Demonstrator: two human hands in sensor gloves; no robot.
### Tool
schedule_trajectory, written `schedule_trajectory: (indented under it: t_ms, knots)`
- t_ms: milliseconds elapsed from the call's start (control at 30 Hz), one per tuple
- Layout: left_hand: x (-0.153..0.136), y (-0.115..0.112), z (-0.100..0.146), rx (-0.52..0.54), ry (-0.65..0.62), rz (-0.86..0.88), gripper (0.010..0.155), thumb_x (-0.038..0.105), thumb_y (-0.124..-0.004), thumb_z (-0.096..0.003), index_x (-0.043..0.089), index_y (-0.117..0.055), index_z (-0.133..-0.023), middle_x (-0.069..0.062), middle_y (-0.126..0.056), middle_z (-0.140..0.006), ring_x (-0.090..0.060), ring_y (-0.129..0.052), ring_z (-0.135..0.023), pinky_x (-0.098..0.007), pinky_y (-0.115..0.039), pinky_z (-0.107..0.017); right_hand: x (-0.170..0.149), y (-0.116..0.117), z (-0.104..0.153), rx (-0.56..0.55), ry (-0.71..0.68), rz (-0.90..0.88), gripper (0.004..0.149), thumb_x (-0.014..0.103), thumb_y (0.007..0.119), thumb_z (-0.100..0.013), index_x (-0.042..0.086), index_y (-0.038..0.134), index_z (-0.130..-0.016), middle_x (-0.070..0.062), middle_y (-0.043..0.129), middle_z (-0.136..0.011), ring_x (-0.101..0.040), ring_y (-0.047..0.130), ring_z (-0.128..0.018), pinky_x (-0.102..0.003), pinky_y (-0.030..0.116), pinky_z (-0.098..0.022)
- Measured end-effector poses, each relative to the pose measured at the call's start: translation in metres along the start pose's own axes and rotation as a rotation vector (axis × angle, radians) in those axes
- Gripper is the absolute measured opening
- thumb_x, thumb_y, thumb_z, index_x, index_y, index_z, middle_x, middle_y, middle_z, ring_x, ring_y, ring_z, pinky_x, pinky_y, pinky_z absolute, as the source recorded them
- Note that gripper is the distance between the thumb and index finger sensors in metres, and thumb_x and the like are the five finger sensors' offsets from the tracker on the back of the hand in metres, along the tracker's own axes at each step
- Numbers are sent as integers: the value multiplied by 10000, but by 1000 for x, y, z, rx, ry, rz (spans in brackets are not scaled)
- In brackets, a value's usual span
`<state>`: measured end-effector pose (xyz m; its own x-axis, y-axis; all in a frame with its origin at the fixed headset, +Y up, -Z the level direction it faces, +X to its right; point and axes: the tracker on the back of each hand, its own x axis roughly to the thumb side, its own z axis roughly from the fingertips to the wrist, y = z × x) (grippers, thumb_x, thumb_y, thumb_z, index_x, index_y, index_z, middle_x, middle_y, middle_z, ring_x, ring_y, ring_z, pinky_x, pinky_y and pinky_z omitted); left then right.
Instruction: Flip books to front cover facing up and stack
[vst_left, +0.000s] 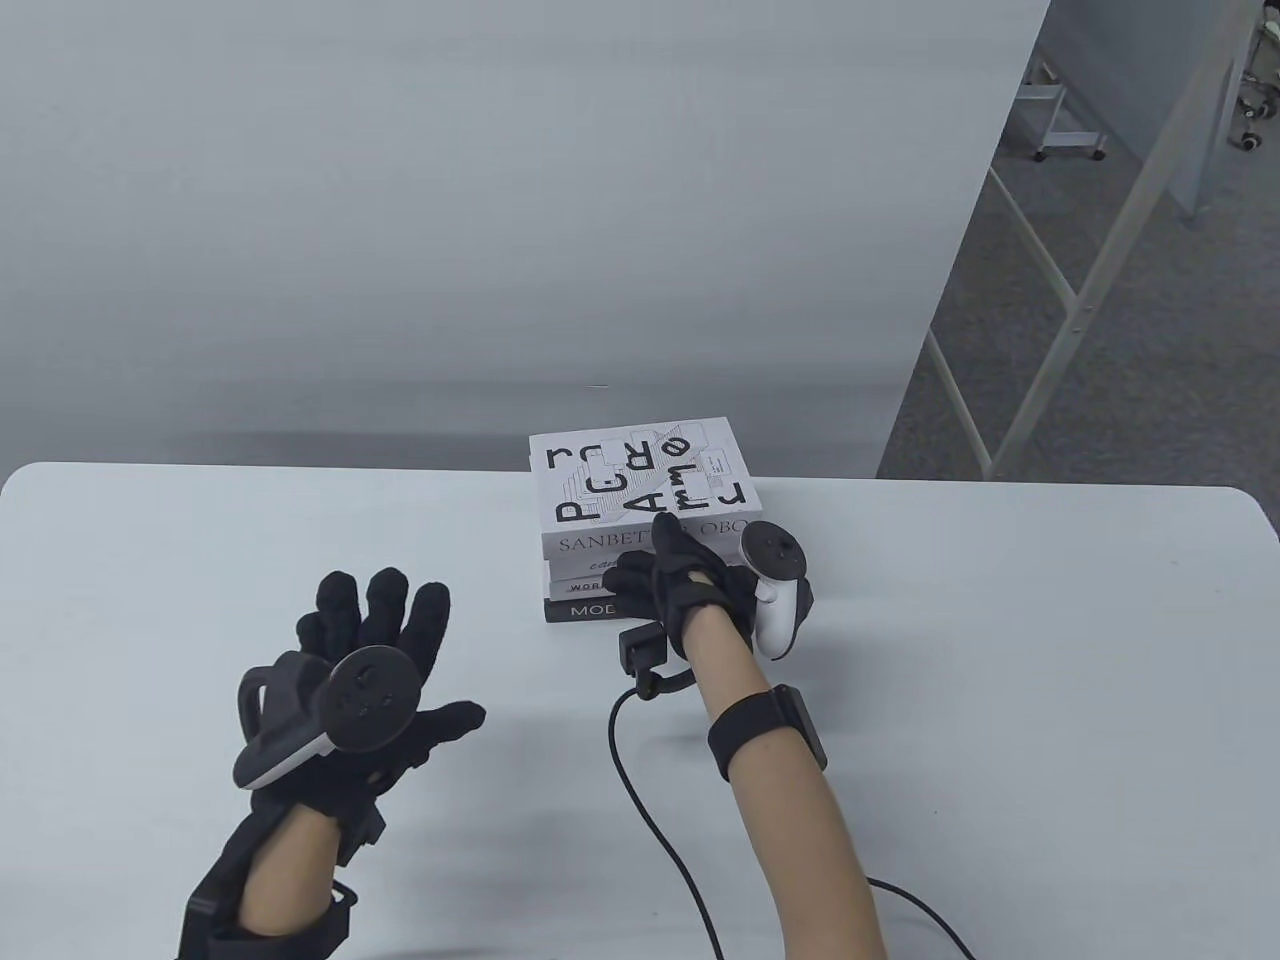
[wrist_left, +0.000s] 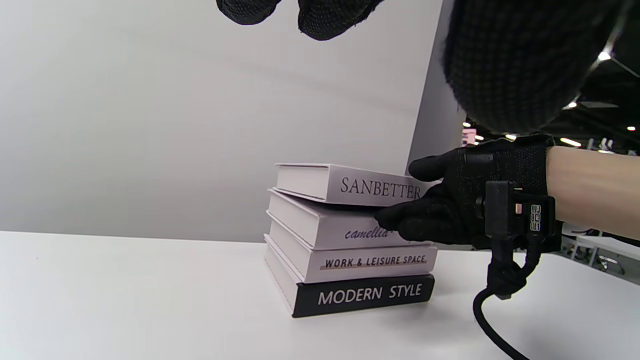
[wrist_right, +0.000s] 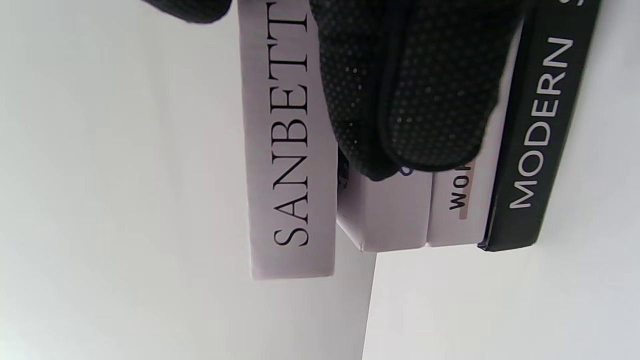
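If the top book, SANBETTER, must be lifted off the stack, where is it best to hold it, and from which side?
Probably at its left end, coming from the left. The SANBETTER book lies skewed on the stack, so that end overhangs the camellia book and fingers could slip beneath it. The right hand already touches the spine side; the left hand hovers free, fingers spread.

The table view looks steeply down on the stack of four white and black hardcover books from the near side. The left wrist view sits low, left of that stack, facing its spines. The right wrist view, turned sideways, is close against those spines.
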<state>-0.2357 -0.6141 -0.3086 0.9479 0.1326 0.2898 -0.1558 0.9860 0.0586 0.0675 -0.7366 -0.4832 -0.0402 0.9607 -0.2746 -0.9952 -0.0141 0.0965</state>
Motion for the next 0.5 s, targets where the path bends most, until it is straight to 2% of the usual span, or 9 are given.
schedule_trajectory:
  t_ms: [67,233,400,500]
  knots:
    - [1,0,0,-1,-2,0,990,623,-819,-372,93,-436,-1114,-346,-338,-1093,-694,-240,-894,-765,-350,-615,1,0,0,14,-19,5,800,482,514,-562,-204,276,-897,-305,764,-806,-276,1028,-585,-335,944,-367]
    - [4,0,0,1,-10,-6,988,624,-817,-373,92,-437,-1114,-345,-340,-1094,-693,-240,-895,-764,-351,-616,0,2,-1,133,-82,-23,781,453,509,-568,-178,200,-908,-348,665,-859,-322,981,-637,-368,915,-407]
    - [9,-1,-1,-4,-20,-14,987,624,-815,-375,92,-438,-1115,-345,-341,-1093,-693,-241,-895,-763,-352,-616,4,6,5,171,-122,-5,767,445,519,-566,-141,185,-930,-378,590,-883,-367,944,-661,-405,888,-426]
    - [13,-4,-3,-10,-32,-28,986,625,-814,-375,93,-436,-1115,-345,-337,-1094,-691,-240,-897,-764,-351,-617,7,3,15,187,-175,76,756,447,536,-564,-103,194,-954,-397,545,-896,-418,894,-697,-454,853,-452]
